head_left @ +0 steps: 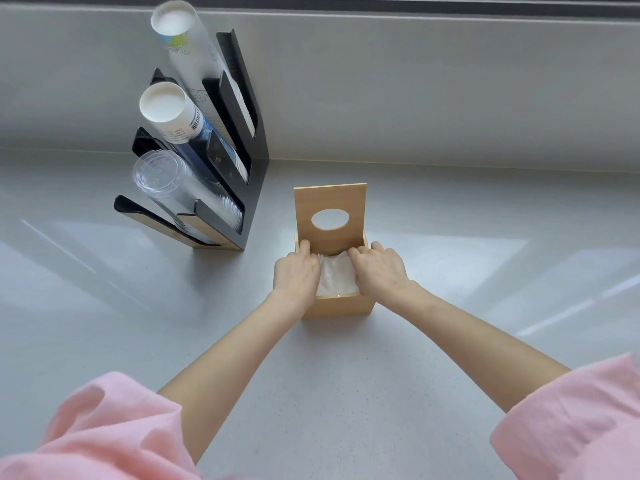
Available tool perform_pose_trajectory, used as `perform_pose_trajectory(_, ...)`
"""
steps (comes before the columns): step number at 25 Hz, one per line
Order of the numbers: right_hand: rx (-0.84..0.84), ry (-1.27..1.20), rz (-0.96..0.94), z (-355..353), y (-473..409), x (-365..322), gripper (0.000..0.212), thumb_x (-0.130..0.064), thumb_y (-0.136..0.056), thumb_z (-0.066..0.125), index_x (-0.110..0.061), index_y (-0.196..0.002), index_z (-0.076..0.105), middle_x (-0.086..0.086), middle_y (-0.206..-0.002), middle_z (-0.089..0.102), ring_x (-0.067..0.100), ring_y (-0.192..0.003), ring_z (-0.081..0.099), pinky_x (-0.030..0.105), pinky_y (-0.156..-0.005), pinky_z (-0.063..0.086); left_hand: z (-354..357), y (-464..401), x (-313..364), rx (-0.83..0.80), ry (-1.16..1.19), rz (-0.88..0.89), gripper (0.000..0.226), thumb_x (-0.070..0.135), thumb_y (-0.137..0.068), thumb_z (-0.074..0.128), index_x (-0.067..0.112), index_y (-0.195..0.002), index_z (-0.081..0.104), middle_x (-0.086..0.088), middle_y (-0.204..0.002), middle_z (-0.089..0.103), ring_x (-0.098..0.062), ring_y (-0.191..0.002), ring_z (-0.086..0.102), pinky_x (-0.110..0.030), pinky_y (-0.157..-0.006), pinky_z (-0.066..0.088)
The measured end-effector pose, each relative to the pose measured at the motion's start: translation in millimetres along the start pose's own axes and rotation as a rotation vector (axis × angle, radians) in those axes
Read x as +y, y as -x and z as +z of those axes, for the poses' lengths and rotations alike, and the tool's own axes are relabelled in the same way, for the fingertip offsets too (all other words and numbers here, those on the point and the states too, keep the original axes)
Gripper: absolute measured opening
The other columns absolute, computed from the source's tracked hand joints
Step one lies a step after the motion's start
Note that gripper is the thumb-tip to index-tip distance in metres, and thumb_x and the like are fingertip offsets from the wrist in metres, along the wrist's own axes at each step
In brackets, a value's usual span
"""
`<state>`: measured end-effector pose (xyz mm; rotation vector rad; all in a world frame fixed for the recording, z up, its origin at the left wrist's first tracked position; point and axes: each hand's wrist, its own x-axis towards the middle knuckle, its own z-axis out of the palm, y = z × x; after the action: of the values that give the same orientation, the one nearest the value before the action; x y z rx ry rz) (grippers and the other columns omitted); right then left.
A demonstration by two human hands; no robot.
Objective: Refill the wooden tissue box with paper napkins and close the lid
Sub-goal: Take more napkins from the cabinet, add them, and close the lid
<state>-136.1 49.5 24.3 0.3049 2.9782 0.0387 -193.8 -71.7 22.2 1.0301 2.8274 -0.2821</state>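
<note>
Two hands' grip on napkins [337, 277] in open wooden box [337, 306], grey counter [450, 271], cup rack [239, 188] by wall

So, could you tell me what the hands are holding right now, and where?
Both hands, left and right, press the white napkins by their side edges down into the open wooden box; a closed grip cannot be confirmed.

Soft daylight, glossy glare, wide-angle edge distortion

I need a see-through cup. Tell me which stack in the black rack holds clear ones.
The lowest stack, nearest the counter: its cups are transparent plastic, while the two stacks above it are white paper cups.
</note>
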Motion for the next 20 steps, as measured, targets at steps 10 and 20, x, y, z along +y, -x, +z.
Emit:
perform_pose_trajectory(10,0.001,0.010,-0.193,-23.3,5.8,2.5,0.023,-0.010,-0.092,0.038,-0.011,-0.097,0.060,0.002,-0.097,0.064,0.027,-0.098,0.056,0.030,-0.086,0.032,-12.1,-4.3,-1.0,0.005,-0.085,0.183,0.021,0.012,-0.091,0.044,0.008,-0.106,0.058,-0.007,-0.110,0.062,-0.027,-0.106,0.053,-0.038,-0.091,0.032)
perform_pose_trajectory(20,-0.417,0.080,-0.089,-10.1,-11.7,-10.1,0.023,-0.008,-0.091,0.033,-0.012,-0.079,0.052,0.007,-0.093,0.052,0.024,-0.082,0.041,0.032,-0.091,0.030,-1.0,-29.0,-5.8,-0.394,-0.179,0.289,0.026,0.014,-0.090,0.041,0.005,-0.107,0.059,-0.010,-0.108,0.063,-0.029,-0.111,0.051,-0.058,-0.110,-0.008)
